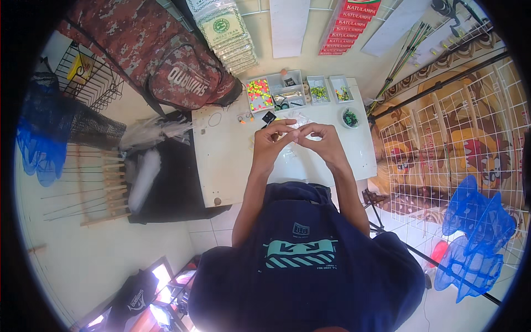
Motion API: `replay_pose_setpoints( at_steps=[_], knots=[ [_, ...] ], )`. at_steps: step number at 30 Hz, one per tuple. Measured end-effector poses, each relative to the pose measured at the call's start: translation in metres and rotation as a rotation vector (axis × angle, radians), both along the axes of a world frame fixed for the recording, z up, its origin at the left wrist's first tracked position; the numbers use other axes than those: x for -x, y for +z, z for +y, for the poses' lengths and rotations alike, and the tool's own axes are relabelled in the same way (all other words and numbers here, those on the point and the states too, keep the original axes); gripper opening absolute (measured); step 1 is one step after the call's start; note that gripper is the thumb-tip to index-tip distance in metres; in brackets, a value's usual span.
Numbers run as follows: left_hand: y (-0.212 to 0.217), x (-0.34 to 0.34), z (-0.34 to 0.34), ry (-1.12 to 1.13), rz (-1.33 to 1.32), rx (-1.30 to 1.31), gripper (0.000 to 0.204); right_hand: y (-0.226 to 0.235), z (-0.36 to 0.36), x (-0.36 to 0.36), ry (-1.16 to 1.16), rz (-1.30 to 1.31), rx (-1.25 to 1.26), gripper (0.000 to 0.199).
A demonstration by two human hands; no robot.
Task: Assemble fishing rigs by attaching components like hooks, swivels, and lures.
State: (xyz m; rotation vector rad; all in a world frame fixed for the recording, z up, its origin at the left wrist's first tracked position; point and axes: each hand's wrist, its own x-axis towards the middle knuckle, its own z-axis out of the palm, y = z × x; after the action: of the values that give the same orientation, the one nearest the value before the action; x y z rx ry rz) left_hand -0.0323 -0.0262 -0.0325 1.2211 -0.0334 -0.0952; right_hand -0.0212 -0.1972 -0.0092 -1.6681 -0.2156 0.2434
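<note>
item: small brownish piece (275,134), too small to tell its kind. location: pinched at the fingertips of the left hand (272,144), above the white counter (227,166). right hand (323,141): fingers curled closed, tips meeting the left's at centre, just right of the piece. the left is the nearer hand. long axis: cannot tell. bead trays (276,91) lie beyond, apart.
</note>
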Motion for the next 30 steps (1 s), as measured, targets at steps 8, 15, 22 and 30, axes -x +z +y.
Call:
replay_pose_setpoints(
  at_steps=[8, 15, 22, 30],
  knots=[
    [-0.005, -0.001, 0.0, 0.053, -0.042, -0.109, 0.008, -0.007, 0.003, 0.0, -0.044, 0.085, -0.111, 0.01],
    [0.001, -0.001, 0.003, 0.001, 0.033, -0.024, 0.012, 0.002, -0.001, -0.002, -0.009, 0.032, -0.006, 0.021],
    [0.034, -0.018, 0.012, -0.187, 0.051, 0.033, 0.011, 0.025, -0.02, -0.032, 0.192, 0.235, -0.208, 0.024],
    [0.045, -0.033, 0.02, -0.24, 0.009, 0.036, 0.013, 0.045, -0.018, -0.06, 0.369, 0.186, -0.219, 0.014]
  ],
)
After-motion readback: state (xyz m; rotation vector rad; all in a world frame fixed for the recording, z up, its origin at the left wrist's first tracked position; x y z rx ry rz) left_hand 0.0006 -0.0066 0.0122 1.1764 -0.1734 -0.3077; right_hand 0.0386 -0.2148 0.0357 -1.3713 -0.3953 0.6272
